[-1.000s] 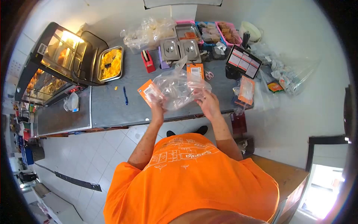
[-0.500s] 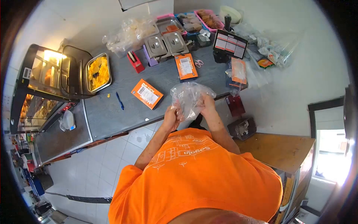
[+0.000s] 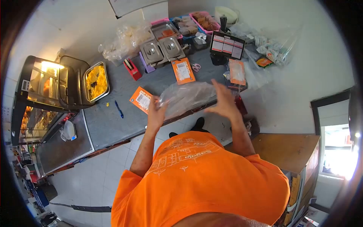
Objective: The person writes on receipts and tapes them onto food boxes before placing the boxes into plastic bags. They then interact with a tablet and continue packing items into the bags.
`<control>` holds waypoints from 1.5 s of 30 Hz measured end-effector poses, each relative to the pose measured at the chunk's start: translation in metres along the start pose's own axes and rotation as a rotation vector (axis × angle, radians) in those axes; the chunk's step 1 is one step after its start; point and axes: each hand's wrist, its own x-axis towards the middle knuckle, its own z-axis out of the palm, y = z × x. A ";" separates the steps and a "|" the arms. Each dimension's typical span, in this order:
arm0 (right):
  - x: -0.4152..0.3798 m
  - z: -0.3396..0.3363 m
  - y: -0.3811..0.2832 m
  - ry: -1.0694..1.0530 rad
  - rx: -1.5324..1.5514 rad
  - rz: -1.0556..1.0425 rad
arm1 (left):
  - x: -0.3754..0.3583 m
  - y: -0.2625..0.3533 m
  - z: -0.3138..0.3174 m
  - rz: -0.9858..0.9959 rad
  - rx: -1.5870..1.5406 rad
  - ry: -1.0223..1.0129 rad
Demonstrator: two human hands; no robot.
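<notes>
Grey and long, the counter top (image 3: 113,125) is running along a white wall, with white floor tiles (image 3: 94,178) showing below its front edge. From the head camera, a person in an orange T-shirt (image 3: 200,181) is standing at this counter and stretching a clear, crinkled plastic bag (image 3: 185,96) between both hands above its front edge. Their left hand (image 3: 155,113) is pinching the bag's left end, just beside a flat orange box with a white label (image 3: 140,99). Their right hand (image 3: 224,101) is spread wide, fingers apart, at the bag's right end; whether it is actually gripping the film I cannot tell. Farther back, a second orange box (image 3: 182,70), a red tape dispenser (image 3: 132,69) and lidded steel pans (image 3: 160,47) are sitting near the wall. A blue pen (image 3: 119,109) is lying left of the hands, and a steel tray of yellow food (image 3: 95,80) is resting beside a lit glass warming cabinet (image 3: 41,90).
</notes>
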 end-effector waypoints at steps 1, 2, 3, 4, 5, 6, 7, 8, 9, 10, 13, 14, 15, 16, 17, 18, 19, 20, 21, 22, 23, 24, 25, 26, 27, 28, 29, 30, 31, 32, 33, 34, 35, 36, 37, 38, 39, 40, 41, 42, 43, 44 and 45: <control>0.000 0.010 -0.023 0.051 0.183 -0.099 | 0.001 0.008 0.009 0.002 0.004 0.000; 0.002 0.020 -0.043 0.103 0.366 -0.197 | -0.001 0.021 0.026 0.134 0.026 -0.177; 0.008 0.035 -0.046 0.109 0.367 -0.193 | -0.002 0.031 0.036 0.266 0.047 -0.358; 0.012 0.056 -0.041 -0.100 0.444 0.116 | -0.005 0.035 0.039 0.267 0.047 -0.367; 0.015 0.067 -0.034 -0.304 0.511 0.422 | -0.009 0.038 0.041 0.335 0.400 -0.309; 0.009 0.063 -0.022 -0.293 0.512 0.421 | -0.010 0.041 0.042 0.404 0.755 -0.237; -0.002 0.053 -0.004 -0.073 0.472 0.370 | -0.006 0.035 0.040 0.418 0.756 -0.231; -0.009 0.045 0.011 0.141 0.431 0.320 | 0.001 0.015 0.032 0.491 0.908 -0.079; -0.011 0.042 0.018 0.145 0.432 0.324 | 0.008 -0.008 0.024 0.558 1.055 0.069; -0.014 0.037 0.025 0.257 0.239 0.233 | 0.024 -0.040 0.020 0.559 1.052 0.064; -0.017 0.054 0.063 0.398 -0.009 -0.022 | 0.082 -0.066 0.023 0.278 0.504 0.059; -0.010 0.047 0.065 0.332 0.320 0.155 | 0.089 -0.024 0.026 0.303 0.540 0.108; -0.006 0.037 0.063 0.250 0.648 0.329 | 0.082 0.040 0.023 0.502 0.530 0.224; -0.004 -0.011 0.021 0.440 0.693 0.297 | 0.072 0.082 0.020 0.690 0.523 0.334; -0.012 -0.007 0.021 0.425 0.694 0.312 | 0.068 0.076 0.018 0.672 0.529 0.326; -0.016 -0.004 0.023 0.388 0.540 0.200 | 0.065 0.068 0.015 0.704 0.608 0.244; -0.023 -0.001 0.027 0.347 0.386 0.087 | 0.058 0.059 0.011 0.735 0.682 0.159; -0.030 0.003 0.030 0.307 0.234 -0.028 | 0.049 0.048 0.004 0.768 0.756 0.073; -0.036 0.007 0.035 0.273 0.082 -0.151 | 0.043 0.039 -0.002 0.810 0.828 -0.008; -0.037 0.013 0.041 0.248 -0.074 -0.282 | 0.041 -0.010 -0.003 0.626 0.752 -0.078; -0.054 0.048 0.064 0.080 -0.047 -0.133 | 0.036 -0.066 -0.002 0.442 0.674 -0.147; -0.078 0.065 0.072 -0.163 0.303 0.145 | 0.021 -0.087 -0.003 0.370 0.643 -0.284; -0.109 0.098 0.092 -0.198 0.450 0.239 | 0.006 -0.103 -0.005 0.293 0.609 -0.422; -0.128 0.119 0.107 -0.245 0.594 0.338 | -0.007 -0.119 -0.015 0.141 0.518 -0.537; -0.130 0.111 0.096 -0.270 0.597 0.350 | -0.024 -0.123 -0.024 -0.032 0.419 -0.656; -0.137 0.102 0.081 -0.260 1.118 0.737 | -0.042 -0.127 -0.032 -0.067 0.416 -0.664; -0.131 0.093 0.072 -0.210 1.624 1.121 | -0.049 -0.112 -0.036 -0.214 0.180 -0.743; -0.118 0.088 0.074 -0.221 1.618 1.116 | -0.047 -0.098 -0.036 -0.342 -0.062 -0.803; -0.108 0.085 0.076 -0.389 1.535 1.049 | -0.046 -0.089 -0.036 -0.350 -0.066 -0.796; -0.102 0.081 0.078 -0.552 1.446 0.984 | -0.044 -0.081 -0.035 -0.504 -0.431 -0.718; -0.095 0.078 0.081 -0.709 1.354 0.913 | -0.041 -0.077 -0.034 -0.647 -0.794 -0.616; -0.086 0.077 0.084 -0.858 1.258 0.831 | -0.032 -0.082 -0.035 -0.652 -0.798 -0.609; -0.077 0.077 0.086 -0.998 1.155 0.741 | -0.020 -0.090 -0.038 -0.590 -1.168 -0.632; -0.071 0.082 0.086 -1.005 1.151 0.741 | -0.013 -0.089 -0.040 -0.508 -1.537 -0.642; -0.066 0.090 0.085 -0.976 1.227 0.638 | -0.012 -0.087 -0.046 -0.506 -1.541 -0.636; -0.058 0.095 0.083 -0.945 1.298 0.534 | -0.010 -0.069 -0.053 -0.507 -1.240 -0.587; -0.042 0.081 0.071 -0.953 1.289 0.531 | -0.009 -0.054 -0.058 -0.499 -0.942 -0.530; -0.026 0.062 0.059 -0.694 1.600 0.749 | -0.009 -0.046 -0.062 -0.494 -0.950 -0.523; -0.014 0.051 0.051 -0.394 1.885 0.965 | -0.012 -0.039 -0.067 -0.432 -0.392 -0.632; -0.011 0.064 0.070 -0.628 2.106 0.689 | -0.017 -0.038 -0.072 -0.357 0.169 -0.703; -0.008 0.079 0.085 -0.644 2.104 0.693 | -0.021 -0.047 -0.079 -0.364 0.166 -0.691; 0.000 0.084 0.087 -0.872 1.686 0.549 | -0.024 -0.053 -0.086 -0.489 -0.239 -0.561; 0.009 0.088 0.090 -1.041 1.251 0.397 | -0.026 -0.060 -0.090 -0.594 -0.644 -0.414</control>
